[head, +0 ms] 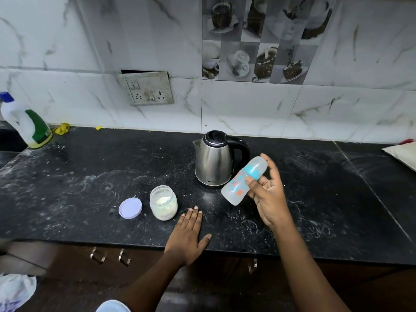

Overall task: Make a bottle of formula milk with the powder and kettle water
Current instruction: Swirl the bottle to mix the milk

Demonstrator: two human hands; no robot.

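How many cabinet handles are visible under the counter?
3. Two handles sit side by side below the counter's left part, and one is further right, between the two arms. More may be hidden behind the arms.

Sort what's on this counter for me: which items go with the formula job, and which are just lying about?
For the job:
- clear baby bottle with blue collar, held tilted in right hand
- steel electric kettle with black handle
- open glass jar of white powder
- its round lilac lid, lying beside the jar

Lying about:
- white plastic bottle with blue cap and green label
- yellow scraps
- pale packet at right edge
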